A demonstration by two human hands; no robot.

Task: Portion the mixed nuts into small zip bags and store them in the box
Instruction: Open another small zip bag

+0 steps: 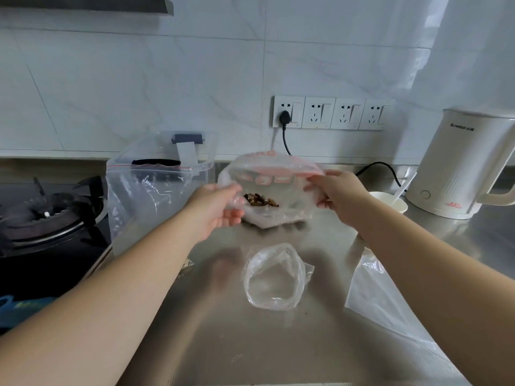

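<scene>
I hold a clear zip bag with a red seal point(271, 174) above the steel counter, its mouth spread wide. My left hand point(216, 207) grips its left edge and my right hand point(338, 190) pinches its right edge. A small heap of brown mixed nuts point(260, 201) lies in the bag's bottom. A small clear bag point(274, 277) sits open-mouthed on the counter in front of me. A clear storage box point(195, 154) stands at the back left, partly hidden behind a large upright zip bag point(145, 201).
A gas stove point(47, 215) fills the left side. A white kettle point(465, 165) stands at the right, with a white bowl and spoon point(390, 200) beside it. A flat plastic bag point(376, 291) lies under my right forearm. A black cable point(287, 140) hangs from the wall sockets.
</scene>
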